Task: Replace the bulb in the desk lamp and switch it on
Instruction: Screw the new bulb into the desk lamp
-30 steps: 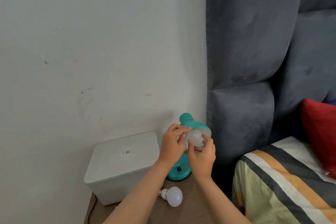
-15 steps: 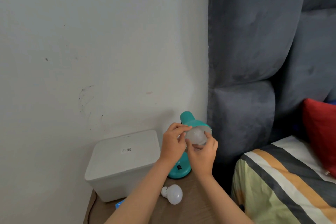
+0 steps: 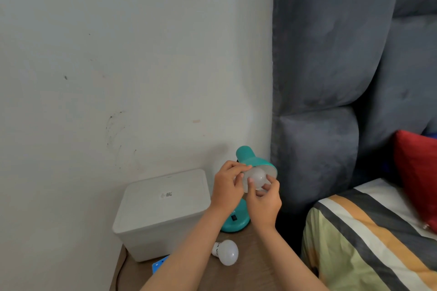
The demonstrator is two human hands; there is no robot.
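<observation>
A teal desk lamp stands on the wooden bedside table, its shade (image 3: 250, 158) tilted toward me and its round base (image 3: 236, 222) with a black switch below. A white bulb (image 3: 257, 176) sits in the mouth of the shade. My left hand (image 3: 228, 188) grips the shade's left rim. My right hand (image 3: 263, 203) has its fingertips closed around the bulb from below. A second white bulb (image 3: 225, 252) lies loose on the table in front of the lamp base.
A white lidded plastic box (image 3: 160, 212) stands left of the lamp against the wall. A blue object (image 3: 159, 266) peeks out under it. A grey padded headboard (image 3: 314, 101) rises at the right, with striped bedding (image 3: 369, 238) and a red pillow (image 3: 416, 177).
My right hand's fingers have shifted around the bulb in the shade, as in a turn. The left hand stays on the shade rim. The view has drifted slightly.
</observation>
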